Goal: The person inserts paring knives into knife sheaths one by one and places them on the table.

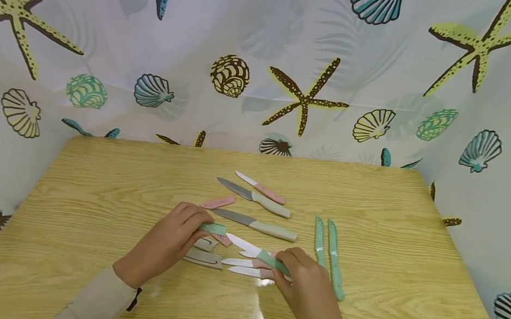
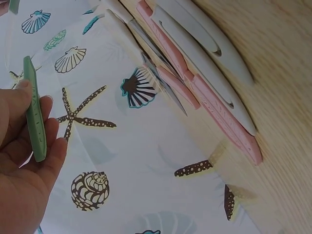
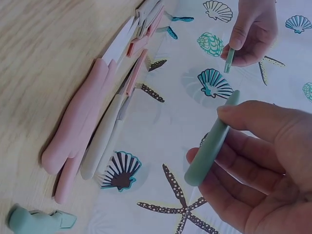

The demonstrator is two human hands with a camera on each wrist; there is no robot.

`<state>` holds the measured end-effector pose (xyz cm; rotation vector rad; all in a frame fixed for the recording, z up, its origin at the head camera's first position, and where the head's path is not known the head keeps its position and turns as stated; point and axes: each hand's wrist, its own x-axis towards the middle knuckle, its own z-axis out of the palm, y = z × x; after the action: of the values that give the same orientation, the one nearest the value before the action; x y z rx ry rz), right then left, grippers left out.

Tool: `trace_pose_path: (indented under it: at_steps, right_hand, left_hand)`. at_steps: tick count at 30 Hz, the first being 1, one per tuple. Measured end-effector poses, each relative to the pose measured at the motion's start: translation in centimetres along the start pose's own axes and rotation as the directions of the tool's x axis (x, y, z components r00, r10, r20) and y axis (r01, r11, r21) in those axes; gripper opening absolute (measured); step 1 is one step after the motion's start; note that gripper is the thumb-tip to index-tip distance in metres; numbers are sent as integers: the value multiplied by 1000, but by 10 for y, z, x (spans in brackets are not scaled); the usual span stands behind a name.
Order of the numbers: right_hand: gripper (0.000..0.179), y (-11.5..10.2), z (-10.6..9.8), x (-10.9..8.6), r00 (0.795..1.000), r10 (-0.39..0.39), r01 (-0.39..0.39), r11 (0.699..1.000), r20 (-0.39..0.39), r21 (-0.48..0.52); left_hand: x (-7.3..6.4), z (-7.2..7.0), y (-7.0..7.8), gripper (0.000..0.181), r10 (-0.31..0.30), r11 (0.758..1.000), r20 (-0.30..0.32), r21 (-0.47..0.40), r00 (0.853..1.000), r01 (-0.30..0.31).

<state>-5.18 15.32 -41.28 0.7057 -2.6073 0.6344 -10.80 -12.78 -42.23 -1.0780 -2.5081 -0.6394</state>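
Observation:
In the head view my left hand [image 1: 169, 237] pinches a small green blade sheath [image 1: 214, 228] between thumb and fingers, lifted over the table. My right hand [image 1: 308, 288] grips a paring knife by its green handle [image 1: 276, 262]. Its white blade [image 1: 243, 243] points left, the tip right at the sheath's end. The left wrist view shows the sheath [image 2: 36, 122] lying across the fingertips, thumb on top. From the right wrist, the knife handle [image 3: 209, 151] is held between thumb and fingers. Below the hands lie several pink-handled knives [image 1: 239, 270] with white blades.
Two green knives [image 1: 333, 254] in their sheaths lie to the right. Behind the hands are two cream-handled knives [image 1: 269, 230] with grey blades, a pink knife [image 1: 270, 193] and a pink sheath [image 1: 218, 202]. Cream sheaths [image 1: 203, 258] lie beside the left hand. A patterned curtain [image 1: 192, 51] surrounds the wooden table [image 1: 108, 181].

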Motion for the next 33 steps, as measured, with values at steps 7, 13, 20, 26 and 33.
trace_pose_path:
  at_steps: [7,13,20,26,33]
  right_hand:
    - [28,1,3,1,1000,12,-12,1000,-17,-12]
    - [29,4,5,1,1000,-1,0,999,-14,-37]
    - [28,4,4,1,999,15,-13,999,36,-45]
    - [28,3,2,2,997,-69,73,992,44,-100]
    - [26,-1,1,4,993,-91,102,984,81,-144]
  left_hand:
    - [1,0,3,26,30,1000,-4,-5,1000,-30]
    - [1,0,4,23,41,999,3,-21,999,-41]
    - [1,2,3,28,64,998,5,-29,998,-64]
    - [1,3,4,24,98,994,6,-42,995,-97]
    - [6,9,12,25,138,989,-4,-50,990,-138]
